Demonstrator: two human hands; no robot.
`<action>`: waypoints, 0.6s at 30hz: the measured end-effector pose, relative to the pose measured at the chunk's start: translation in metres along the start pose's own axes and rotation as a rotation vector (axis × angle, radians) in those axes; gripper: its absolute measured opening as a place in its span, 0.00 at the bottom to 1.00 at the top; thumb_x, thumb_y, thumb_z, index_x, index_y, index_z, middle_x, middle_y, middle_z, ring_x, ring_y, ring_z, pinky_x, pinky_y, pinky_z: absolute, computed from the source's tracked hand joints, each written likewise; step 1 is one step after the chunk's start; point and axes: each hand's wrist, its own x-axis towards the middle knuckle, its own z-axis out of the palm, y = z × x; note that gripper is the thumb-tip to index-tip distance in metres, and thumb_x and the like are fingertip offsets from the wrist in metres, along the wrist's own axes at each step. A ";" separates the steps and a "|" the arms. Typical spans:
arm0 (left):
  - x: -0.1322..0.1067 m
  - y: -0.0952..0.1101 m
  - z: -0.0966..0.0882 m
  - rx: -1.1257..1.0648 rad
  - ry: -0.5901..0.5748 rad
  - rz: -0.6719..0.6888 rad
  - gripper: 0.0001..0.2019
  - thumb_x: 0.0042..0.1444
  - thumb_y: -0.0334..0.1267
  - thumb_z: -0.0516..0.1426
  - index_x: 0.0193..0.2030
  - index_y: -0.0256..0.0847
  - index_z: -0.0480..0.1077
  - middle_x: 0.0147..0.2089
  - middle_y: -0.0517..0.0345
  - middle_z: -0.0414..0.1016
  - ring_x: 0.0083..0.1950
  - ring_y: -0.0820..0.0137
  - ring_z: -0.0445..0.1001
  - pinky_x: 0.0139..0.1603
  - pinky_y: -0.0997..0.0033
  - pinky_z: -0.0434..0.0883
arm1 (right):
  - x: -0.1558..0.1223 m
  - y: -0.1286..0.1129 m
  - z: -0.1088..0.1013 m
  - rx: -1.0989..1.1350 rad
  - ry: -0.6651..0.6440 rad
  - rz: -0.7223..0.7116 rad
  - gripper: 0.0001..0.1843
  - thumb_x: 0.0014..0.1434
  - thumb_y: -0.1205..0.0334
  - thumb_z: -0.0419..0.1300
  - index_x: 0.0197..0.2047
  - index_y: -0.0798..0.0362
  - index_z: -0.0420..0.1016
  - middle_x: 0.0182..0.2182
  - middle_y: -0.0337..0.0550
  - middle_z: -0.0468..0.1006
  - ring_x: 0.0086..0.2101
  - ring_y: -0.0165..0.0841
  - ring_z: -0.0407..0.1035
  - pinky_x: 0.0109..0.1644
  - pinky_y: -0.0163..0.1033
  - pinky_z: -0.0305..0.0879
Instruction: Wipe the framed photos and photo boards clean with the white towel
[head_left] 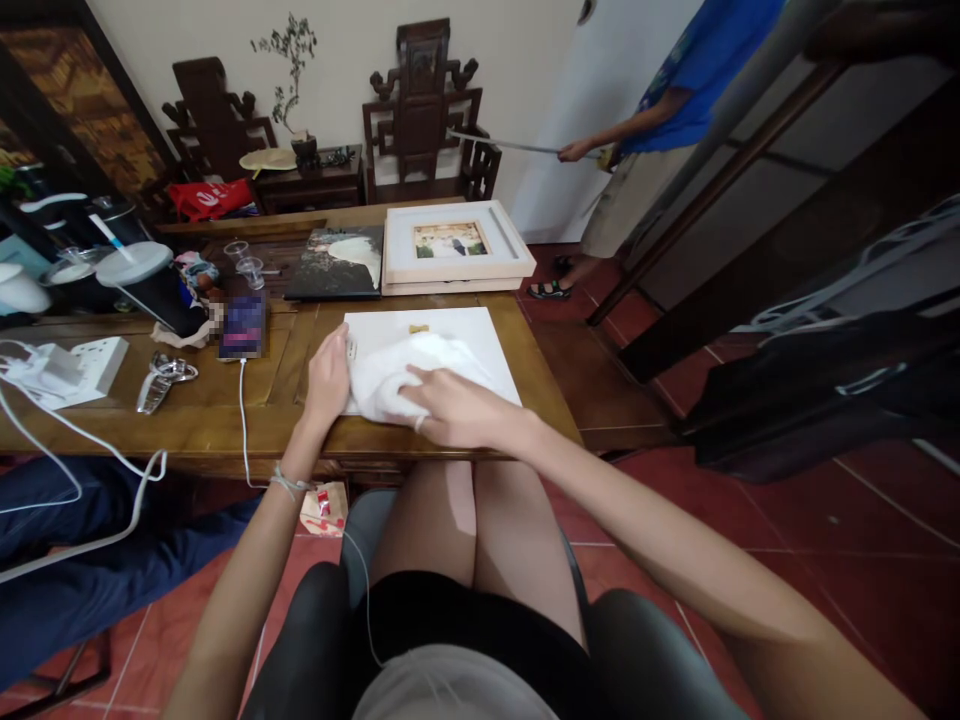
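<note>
A white panel (450, 330), the back of a picture frame with a small brass hanger (418, 328), lies flat on the wooden table (202, 410) in front of me. A white cloth (409, 375) is bunched on its near half. My right hand (454, 410) lies flat on the cloth, fingers stretched out and pressing it down. My left hand (328, 378) rests on the panel's left edge, fingers curled against the edge beside the cloth.
Farther back lie a dark photo canvas (337, 262) and a white framed photo (454, 245). To the left are a phone (243, 325) with cable, a dark cup (154, 285), a power strip (90, 368) and keys (161, 378). A person in blue (667, 110) stands at the back right.
</note>
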 end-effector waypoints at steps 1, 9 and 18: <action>-0.001 0.001 0.000 0.063 -0.037 0.031 0.22 0.68 0.46 0.45 0.56 0.37 0.72 0.61 0.46 0.73 0.64 0.62 0.69 0.68 0.59 0.63 | -0.002 0.009 -0.002 0.004 0.033 0.047 0.12 0.59 0.67 0.52 0.42 0.58 0.75 0.36 0.53 0.79 0.37 0.43 0.72 0.42 0.42 0.64; -0.001 -0.002 0.000 0.180 -0.150 0.079 0.16 0.59 0.32 0.52 0.50 0.37 0.76 0.58 0.47 0.75 0.63 0.58 0.70 0.68 0.53 0.63 | 0.077 0.057 0.001 0.062 0.221 0.269 0.18 0.68 0.58 0.47 0.42 0.58 0.76 0.39 0.55 0.80 0.41 0.45 0.73 0.45 0.42 0.61; -0.001 -0.002 -0.002 0.200 -0.153 0.084 0.16 0.59 0.32 0.52 0.50 0.34 0.76 0.58 0.44 0.75 0.63 0.58 0.71 0.68 0.55 0.63 | 0.115 0.074 -0.009 0.152 0.241 0.322 0.21 0.69 0.54 0.46 0.47 0.59 0.74 0.50 0.58 0.78 0.49 0.48 0.70 0.54 0.46 0.61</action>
